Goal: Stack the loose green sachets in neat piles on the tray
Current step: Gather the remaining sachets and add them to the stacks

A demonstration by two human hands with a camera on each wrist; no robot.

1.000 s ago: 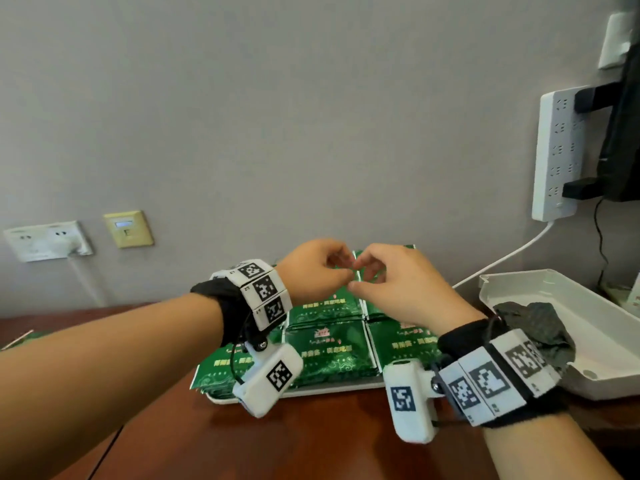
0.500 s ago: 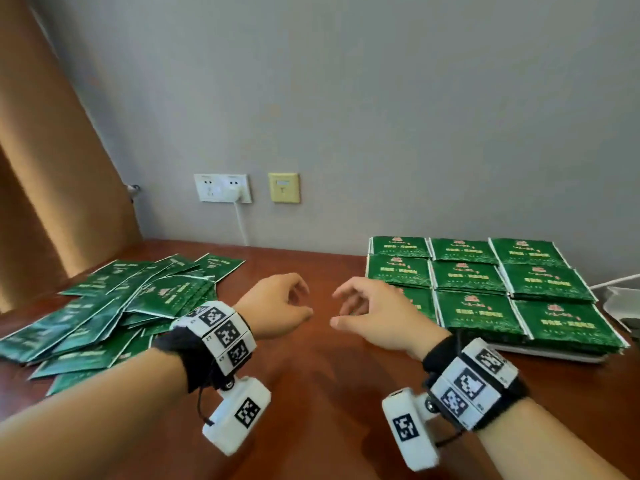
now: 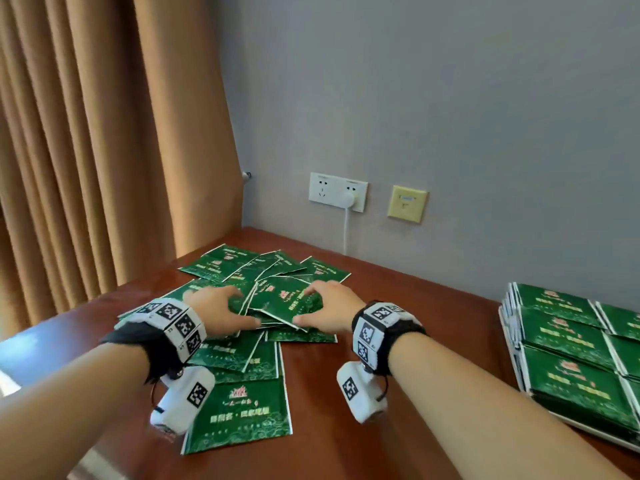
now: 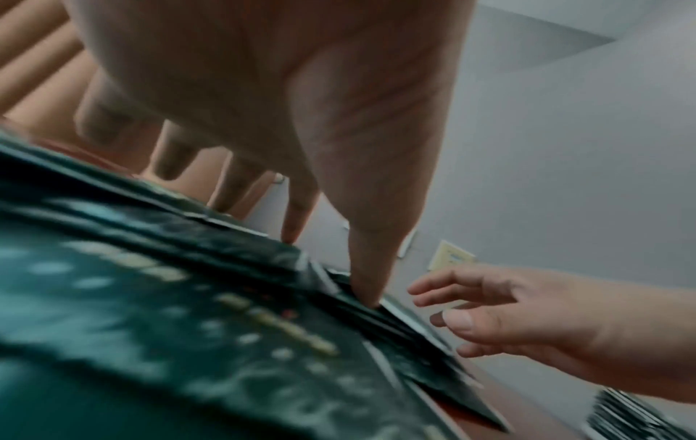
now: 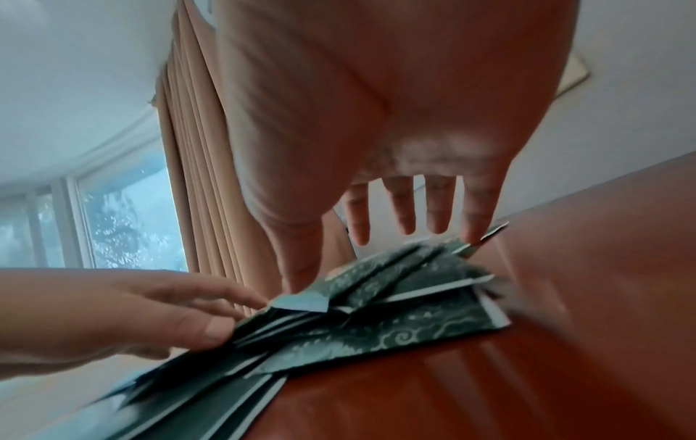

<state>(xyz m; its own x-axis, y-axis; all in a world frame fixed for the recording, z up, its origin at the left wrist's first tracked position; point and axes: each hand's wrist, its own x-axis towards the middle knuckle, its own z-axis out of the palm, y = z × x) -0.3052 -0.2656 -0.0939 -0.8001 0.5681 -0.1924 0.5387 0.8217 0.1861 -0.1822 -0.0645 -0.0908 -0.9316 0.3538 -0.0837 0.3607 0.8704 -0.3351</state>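
We see both hands down on the loose heap of green sachets (image 3: pixel 242 327) that sprawls across the left part of the reddish wooden worktop (image 3: pixel 415 341), near the tan curtain (image 3: pixel 86 150). The left hand (image 3: pixel 218 310) lies on the heap's left side with its fingers spread and fairly straight; from the left wrist view its thumb tip (image 4: pixel 367 294) presses at the edge of a sachet, while the other fingers reach past the heap. The right hand (image 3: pixel 329 311) comes in from the other side, fingers splayed wide and thumb low, its fingertips (image 5: pixel 476 229) touching the far sachets. Between the two hands sits a tilted sachet (image 3: pixel 285 301), propped on the others; both hands flank it, but we cannot tell whether either has truly taken hold of it. Neither hand is curled round anything that we can make out.

One sachet (image 3: pixel 242 414) lies flat nearest us, partly under the left wrist camera. Well apart, at the right edge, the white tray (image 3: pixel 588 433) carries sachets (image 3: pixel 568 341) already laid in tidy stacked rows. On the grey wall behind we see a white socket (image 3: pixel 337 192) with a plug and cord, and beside it a yellowish wall plate (image 3: pixel 407 204).
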